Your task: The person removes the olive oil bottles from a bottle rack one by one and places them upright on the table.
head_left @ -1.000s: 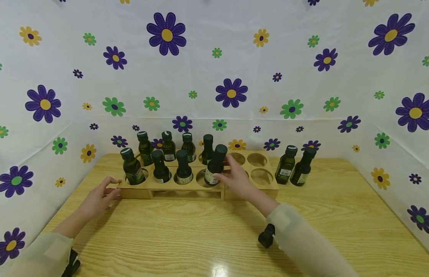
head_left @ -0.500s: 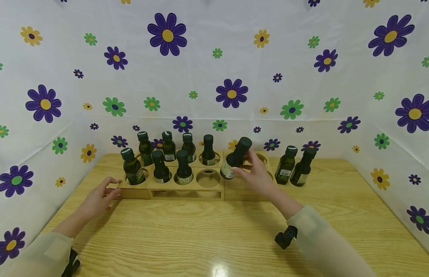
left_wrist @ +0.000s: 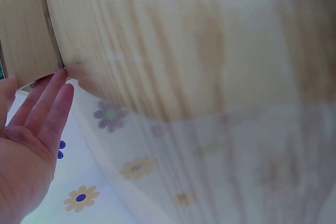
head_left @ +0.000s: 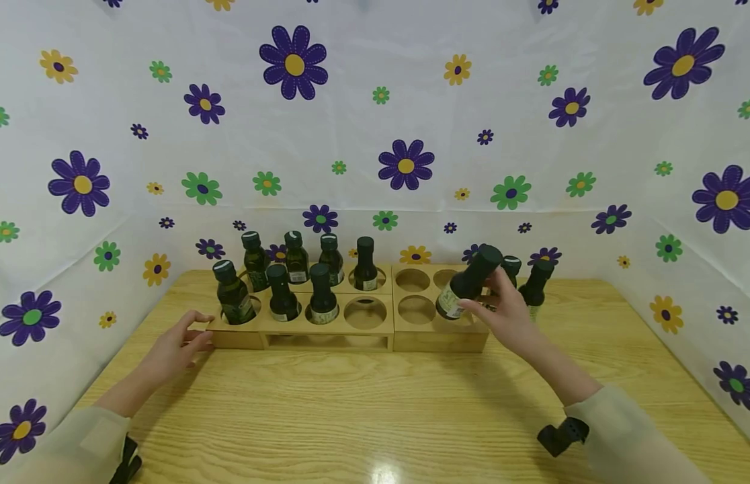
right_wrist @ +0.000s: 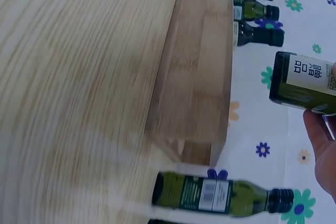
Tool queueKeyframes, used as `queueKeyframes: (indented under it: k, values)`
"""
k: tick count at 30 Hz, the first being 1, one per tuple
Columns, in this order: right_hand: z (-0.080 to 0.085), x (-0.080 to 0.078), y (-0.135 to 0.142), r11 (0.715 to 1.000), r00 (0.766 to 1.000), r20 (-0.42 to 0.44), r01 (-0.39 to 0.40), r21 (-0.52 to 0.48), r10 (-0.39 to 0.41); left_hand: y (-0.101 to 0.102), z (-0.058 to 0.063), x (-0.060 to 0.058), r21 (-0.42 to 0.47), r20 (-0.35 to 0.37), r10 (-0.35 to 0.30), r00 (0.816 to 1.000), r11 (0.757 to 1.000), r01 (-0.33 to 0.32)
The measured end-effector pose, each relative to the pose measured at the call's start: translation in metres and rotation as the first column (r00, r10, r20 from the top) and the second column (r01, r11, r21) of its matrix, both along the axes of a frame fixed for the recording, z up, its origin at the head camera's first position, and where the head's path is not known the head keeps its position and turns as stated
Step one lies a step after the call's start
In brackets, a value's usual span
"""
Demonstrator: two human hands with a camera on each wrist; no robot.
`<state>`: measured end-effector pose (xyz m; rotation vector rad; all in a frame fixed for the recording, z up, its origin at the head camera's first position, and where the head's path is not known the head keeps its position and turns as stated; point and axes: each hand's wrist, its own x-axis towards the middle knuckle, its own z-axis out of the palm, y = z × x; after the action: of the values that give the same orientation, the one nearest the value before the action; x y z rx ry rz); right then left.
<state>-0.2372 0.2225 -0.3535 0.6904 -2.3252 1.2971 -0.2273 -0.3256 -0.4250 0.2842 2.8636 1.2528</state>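
My right hand (head_left: 511, 316) grips a small dark green glass bottle (head_left: 470, 282) with a tall black cap. The bottle tilts, cap to the right, over the front right hole of the wooden rack (head_left: 438, 341). In the right wrist view its square base and pale label (right_wrist: 310, 72) show clear of the rack, fingers beneath. My left hand (head_left: 172, 346) touches the rack's left end, fingers fairly straight along the corner, as the left wrist view also shows at the wooden end panel (left_wrist: 29, 32). Several similar bottles stand in the rack's left holes, among them a front left one (head_left: 234, 296).
Two more bottles stand on the table right of the rack, a nearer one (head_left: 534, 286) and another partly behind my right hand (head_left: 511, 265). An uncovered hole (head_left: 365, 313) lies in the front row. A flowered white cloth (head_left: 405, 101) hangs behind.
The right hand has lifted the bottle out of the front row hole and carried it rightward across the rack, tilting it more. The left hand stays at the rack's left end.
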Motion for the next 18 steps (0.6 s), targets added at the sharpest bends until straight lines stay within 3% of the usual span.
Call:
queueKeyframes:
  k: [5,18]
  values:
    - [-0.001,0.007,0.024,0.999,0.998,-0.062,0.034,0.011,-0.033,0.0,0.001,0.0,-0.001,0.002,-0.002,1.0,1.0,0.002]
    - [-0.012,0.022,0.082,0.985,0.987,0.004,0.16,0.064,-0.16,0.003,0.003,0.003,0.0,0.013,-0.002,1.0,1.0,0.002]
